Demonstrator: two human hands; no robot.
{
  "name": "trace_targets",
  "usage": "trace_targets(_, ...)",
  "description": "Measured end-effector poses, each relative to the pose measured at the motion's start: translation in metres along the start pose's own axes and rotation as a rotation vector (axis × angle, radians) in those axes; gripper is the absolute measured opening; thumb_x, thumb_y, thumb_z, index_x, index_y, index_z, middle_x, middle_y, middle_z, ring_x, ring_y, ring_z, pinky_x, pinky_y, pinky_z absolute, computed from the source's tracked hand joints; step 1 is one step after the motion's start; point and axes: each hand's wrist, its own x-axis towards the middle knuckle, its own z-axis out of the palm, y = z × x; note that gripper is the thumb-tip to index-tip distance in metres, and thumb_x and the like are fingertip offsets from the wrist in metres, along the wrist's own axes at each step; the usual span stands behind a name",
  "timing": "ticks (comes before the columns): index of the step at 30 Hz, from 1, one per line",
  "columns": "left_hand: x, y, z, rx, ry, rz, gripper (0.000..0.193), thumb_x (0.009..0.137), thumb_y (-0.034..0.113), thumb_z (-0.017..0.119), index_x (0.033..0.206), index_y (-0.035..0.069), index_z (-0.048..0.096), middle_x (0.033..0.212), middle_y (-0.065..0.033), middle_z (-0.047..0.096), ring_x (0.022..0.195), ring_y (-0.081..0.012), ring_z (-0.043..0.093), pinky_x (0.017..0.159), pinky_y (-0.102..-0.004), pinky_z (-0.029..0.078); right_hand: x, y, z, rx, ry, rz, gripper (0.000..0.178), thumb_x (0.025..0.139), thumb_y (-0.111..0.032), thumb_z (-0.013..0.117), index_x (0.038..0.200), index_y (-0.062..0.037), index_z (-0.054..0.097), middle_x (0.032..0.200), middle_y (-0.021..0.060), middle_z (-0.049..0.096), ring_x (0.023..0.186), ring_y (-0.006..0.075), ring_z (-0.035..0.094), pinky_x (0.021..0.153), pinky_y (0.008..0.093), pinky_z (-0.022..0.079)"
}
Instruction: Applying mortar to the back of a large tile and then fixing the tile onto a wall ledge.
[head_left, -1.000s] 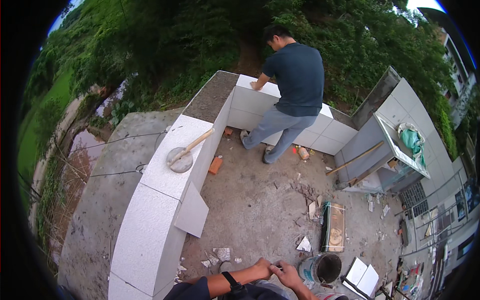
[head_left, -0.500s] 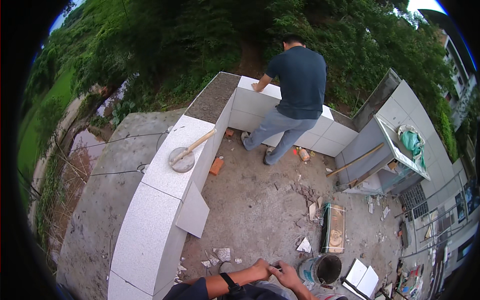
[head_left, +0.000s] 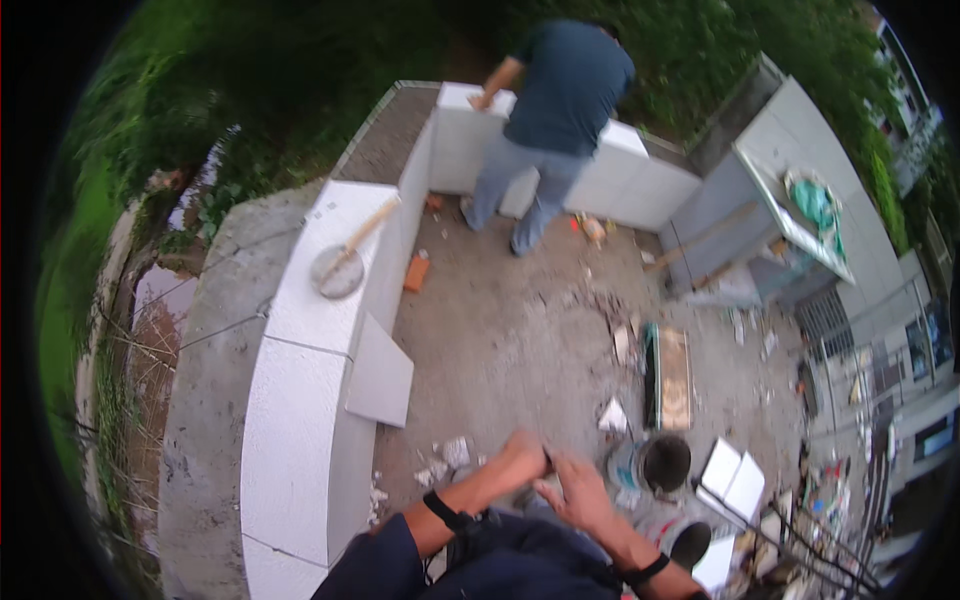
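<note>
My left hand and my right hand meet in front of my body, low in the picture. The left fingers are curled closed. At its fingertips, the right hand pinches against the left. A small dark spot shows between them, too blurred to name. Ahead on the left, a mallet with a round grey head and wooden handle lies on the white-tiled low wall. One loose tile leans against the wall's inner side. Nearest my right hand stands a bucket with a dark inside.
A co-worker bends over the far wall, one hand on its tiled top. A second bucket, loose white tiles and a long box are at right. An orange brick and broken tile pieces lie on the floor.
The view has tipped down, so the walls and co-worker appear higher and a second bucket shows. My hands are still together, now higher in the picture. The co-worker leans further forward.
</note>
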Motion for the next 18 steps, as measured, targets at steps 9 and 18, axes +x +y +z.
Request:
trace_targets(9,0.006,0.056,-0.085,0.335,0.125,0.173,0.031,0.076,0.026,0.066,0.103,0.010,0.063,0.097,-0.0090,0.063,0.094,-0.0275,0.060,0.084,-0.0416,0.044,0.022,0.003,-0.046,-0.168,0.067,-0.085,0.063,0.084,-0.034,0.067,0.132,0.0019,0.048,0.135,0.0220,0.050,0.127,0.0417,0.045,0.107,0.0465,0.035)
trace_targets(18,-0.042,0.077,-0.081,-0.609,0.186,0.191,0.050,0.083,0.023,0.063,0.127,0.003,0.053,0.129,-0.0193,0.053,0.121,-0.0352,0.050,0.104,-0.0479,0.037,0.037,-0.029,-0.046,-0.067,0.030,-0.183,0.064,0.088,-0.041,0.061,0.135,0.0002,0.046,0.139,0.0229,0.046,0.131,0.0397,0.042,0.110,0.0496,0.029)
